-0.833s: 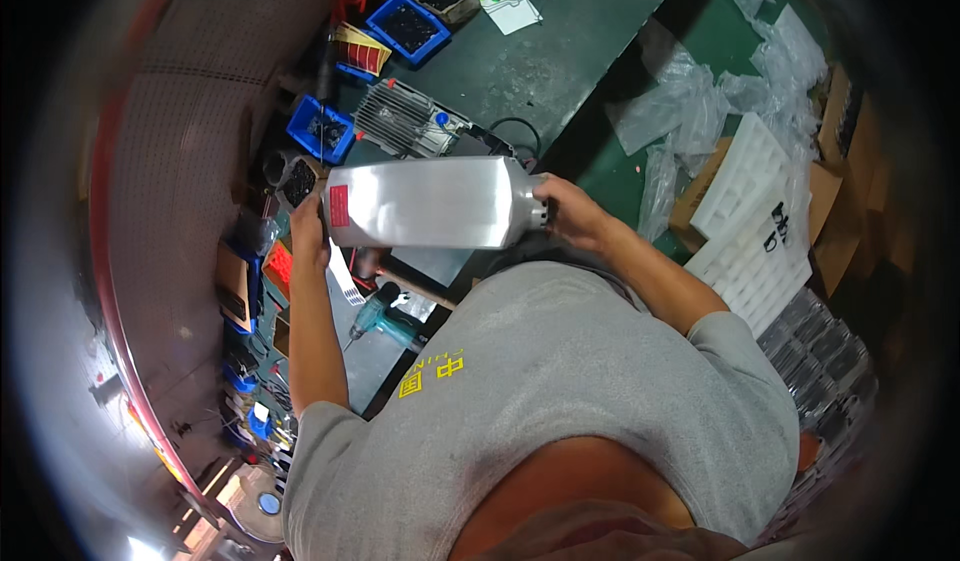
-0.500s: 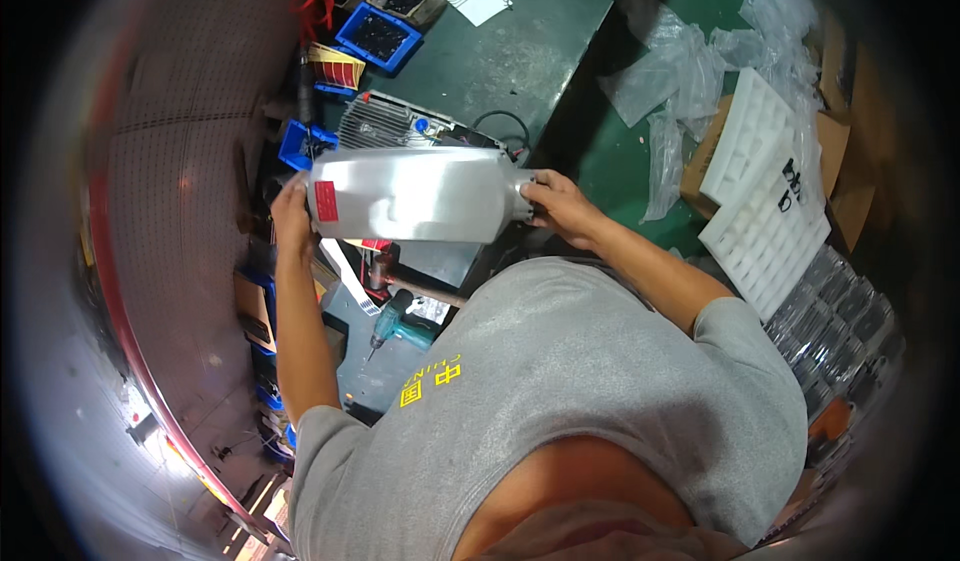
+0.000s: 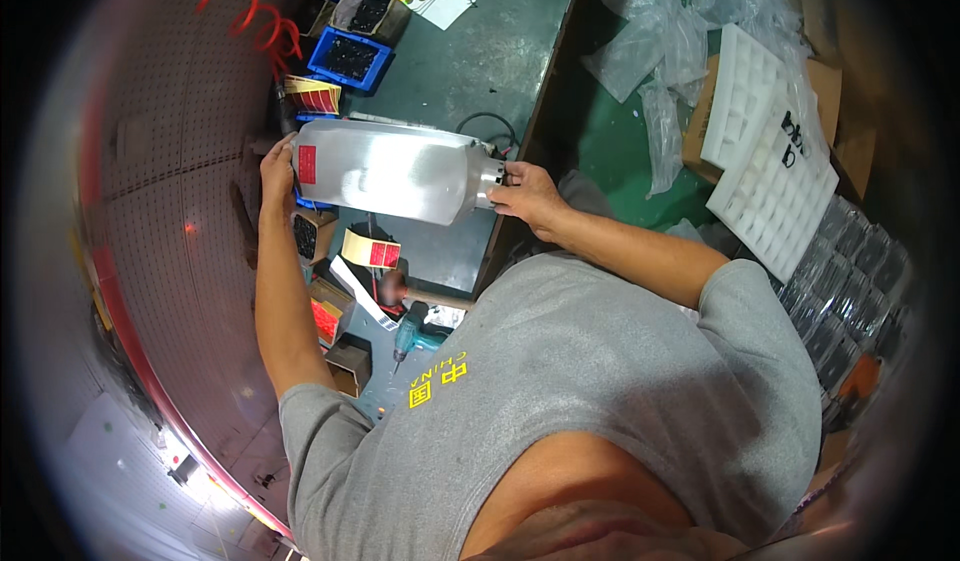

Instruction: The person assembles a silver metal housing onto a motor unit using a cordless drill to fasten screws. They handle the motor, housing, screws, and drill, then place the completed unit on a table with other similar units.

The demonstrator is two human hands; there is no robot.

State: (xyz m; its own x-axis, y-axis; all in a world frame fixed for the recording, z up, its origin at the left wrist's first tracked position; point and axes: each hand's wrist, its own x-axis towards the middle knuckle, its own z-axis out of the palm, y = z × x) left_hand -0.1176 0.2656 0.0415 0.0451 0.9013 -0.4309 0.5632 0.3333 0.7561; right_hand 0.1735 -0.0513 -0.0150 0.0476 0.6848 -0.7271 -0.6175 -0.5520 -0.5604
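So, left hand and right hand both have fingers clamped on the silver metal case, one at each end, up over the worktop, mallet and drill lying nearby.

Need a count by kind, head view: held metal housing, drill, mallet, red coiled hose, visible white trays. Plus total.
Metal housing: 1
Drill: 1
Mallet: 1
Red coiled hose: 1
White trays: 2
Total: 6
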